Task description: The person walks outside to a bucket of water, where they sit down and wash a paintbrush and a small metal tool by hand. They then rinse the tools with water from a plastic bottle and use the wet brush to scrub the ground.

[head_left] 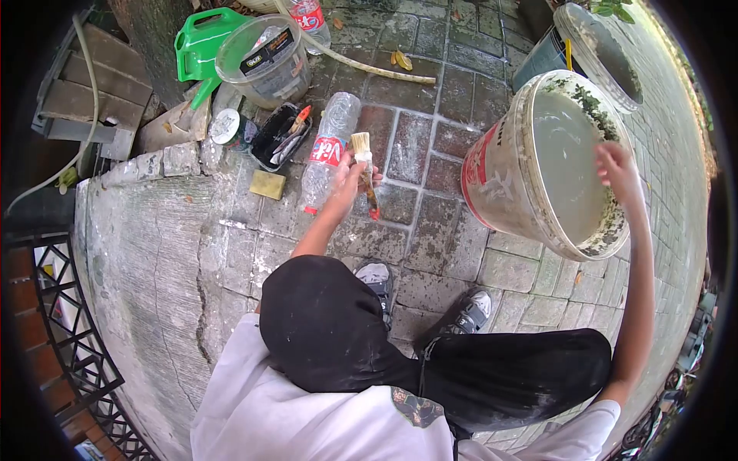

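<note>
My left hand [350,187] is closed around a paintbrush [360,143], its pale bristles pointing up and away from me and its dark, red-tipped handle towards my feet. Just left of that hand, a clear plastic bottle [339,115] with a red label lies on the paving. My right hand [617,170] hangs over the right side of a large, stained white bucket [500,165], its fingers loosely curled and nothing visible in them. Greyish water [567,165] fills much of the bucket, and green bits cling to its inner wall.
A yellow sponge [267,184], a black tray [270,157] with brushes and a small can [225,127] sit at left. Behind them stand a clear tub [277,84] and a green watering can [204,50]. A hose [377,71] crosses the bricks; another bucket [615,65] stands back right.
</note>
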Demonstrator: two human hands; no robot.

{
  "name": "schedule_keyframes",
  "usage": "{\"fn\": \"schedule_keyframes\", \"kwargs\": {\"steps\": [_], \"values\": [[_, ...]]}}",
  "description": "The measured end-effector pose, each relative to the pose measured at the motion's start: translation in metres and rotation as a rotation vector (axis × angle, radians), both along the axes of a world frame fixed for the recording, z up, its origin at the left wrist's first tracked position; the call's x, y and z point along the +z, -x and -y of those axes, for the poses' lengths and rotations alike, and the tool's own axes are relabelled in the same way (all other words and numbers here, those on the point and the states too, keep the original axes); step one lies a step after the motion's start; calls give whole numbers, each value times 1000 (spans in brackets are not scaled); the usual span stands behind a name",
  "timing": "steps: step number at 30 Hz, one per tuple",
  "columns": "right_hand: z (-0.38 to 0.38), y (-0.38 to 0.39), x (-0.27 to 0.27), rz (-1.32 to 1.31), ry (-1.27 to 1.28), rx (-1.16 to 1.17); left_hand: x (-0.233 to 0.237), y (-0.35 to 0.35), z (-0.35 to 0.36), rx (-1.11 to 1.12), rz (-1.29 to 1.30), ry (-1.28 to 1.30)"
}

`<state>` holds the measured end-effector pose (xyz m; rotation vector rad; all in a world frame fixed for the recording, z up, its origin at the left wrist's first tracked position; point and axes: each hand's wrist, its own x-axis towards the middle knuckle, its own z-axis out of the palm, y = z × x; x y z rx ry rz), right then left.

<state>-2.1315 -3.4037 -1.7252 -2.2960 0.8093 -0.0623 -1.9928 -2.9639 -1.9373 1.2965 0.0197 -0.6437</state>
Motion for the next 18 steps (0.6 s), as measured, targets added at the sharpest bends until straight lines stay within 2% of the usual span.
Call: {"fn": "schedule_keyframes", "kwargs": {"steps": [1,4,7,9,11,13,16,18], "values": [[19,6,-20,-88,-14,-47,1,0,3,16,-55,78],[51,9,-58,-480,-18,36,10,-3,11,2,-112,85],[29,1,-60,-558,-154,46,23,-8,25,-38,-79,62],[6,-12,-45,-306,-561,-56,25,-13,34,-75,-51,81],[-31,-38,-16,-111,-804,-23,31,-17,42,-105,-25,68],[-65,-61,13,79,-861,95,40,-20,51,-111,9,30],[-77,-88,28,23,-676,275,49,-25,64,-112,66,1],[-76,-91,32,95,-581,252,52,-32,72,-124,111,-4]]}}
